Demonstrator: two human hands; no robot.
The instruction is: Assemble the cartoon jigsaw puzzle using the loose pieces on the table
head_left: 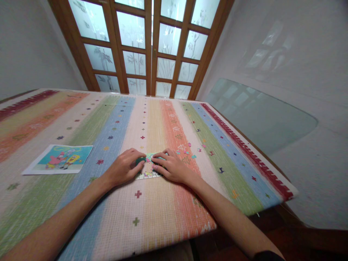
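While both hands rest on the small, partly joined cardboard jigsaw puzzle (148, 171) in the middle of the striped cloth-covered counter (152, 221), the left hand (125, 167) curled onto its left edge and the right hand (170, 168) laid flatter over its right, I cannot tell whether either pinches a piece; light, even pressure would likely keep the joined part from buckling. Loose pastel puzzle pieces (190, 151) lie just beside the right hand and a printed cartoon sheet (61, 158) well to the left, before 2 frosted-glass wooden doors (148, 47).
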